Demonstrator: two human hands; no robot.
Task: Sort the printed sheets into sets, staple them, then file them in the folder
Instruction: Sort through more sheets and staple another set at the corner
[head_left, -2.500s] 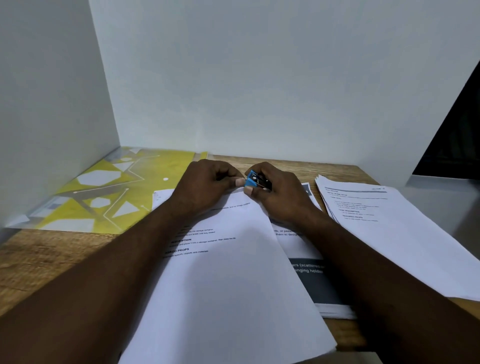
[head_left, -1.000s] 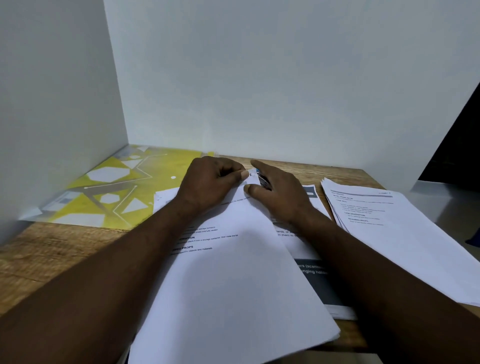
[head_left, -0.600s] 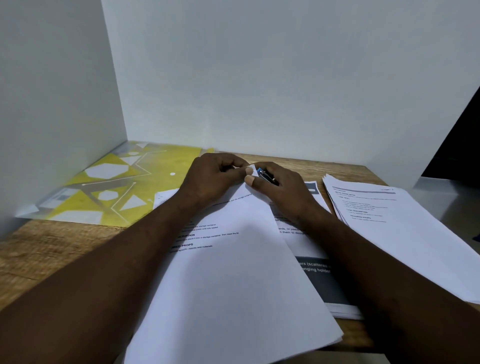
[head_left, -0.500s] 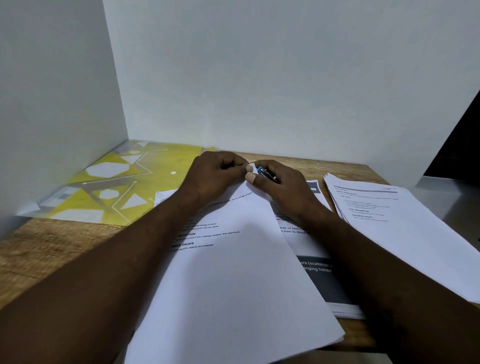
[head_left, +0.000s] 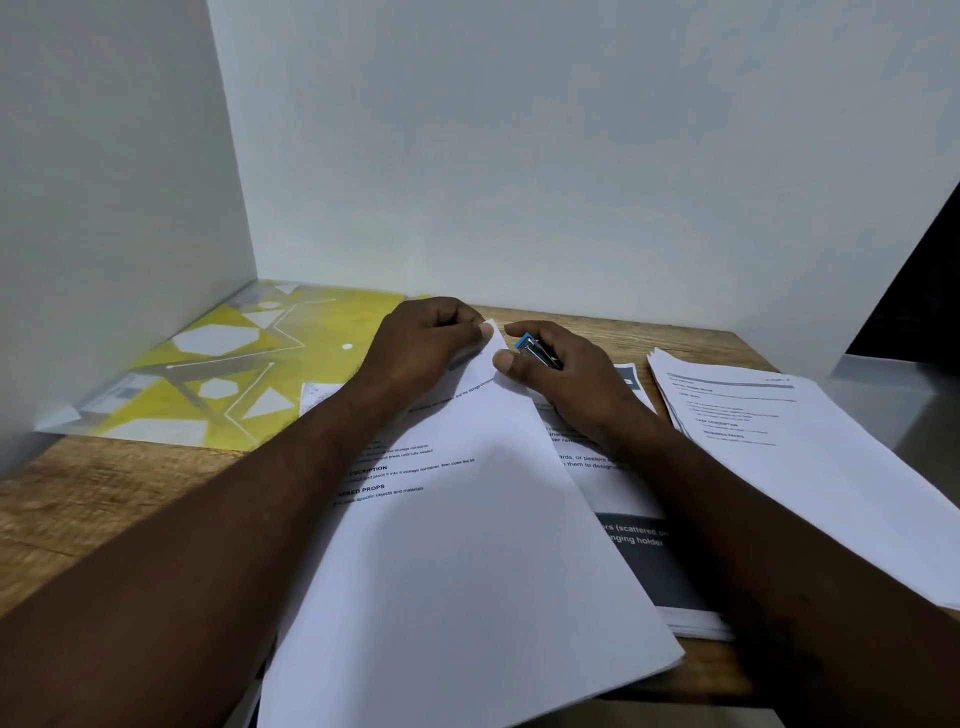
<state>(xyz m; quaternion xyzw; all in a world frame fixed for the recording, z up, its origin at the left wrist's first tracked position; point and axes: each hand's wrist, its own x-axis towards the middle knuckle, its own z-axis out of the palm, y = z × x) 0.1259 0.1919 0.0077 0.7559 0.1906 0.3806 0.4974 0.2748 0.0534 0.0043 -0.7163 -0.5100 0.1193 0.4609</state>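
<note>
- Closest in: set of sheets (head_left: 467, 545) flat on the worktop (head_left: 78, 509), long side running away from the body, a bit skewed, half covering another printed pile (head_left: 636, 566).
- Further up: left hand (head_left: 415, 348) pinching the set's far corner, fingers clamped on the paper.
- Right next to it: right hand (head_left: 566, 384) curled round a small blue stapler (head_left: 535, 349), nose aimed left at that pinched corner, just beside it, probably not biting yet.
- Off right: separate stack of sheets (head_left: 805, 457).
- Far left by the wall: yellow folder (head_left: 208, 374) lying flat, nearer the left hand, handy for filing.
</note>
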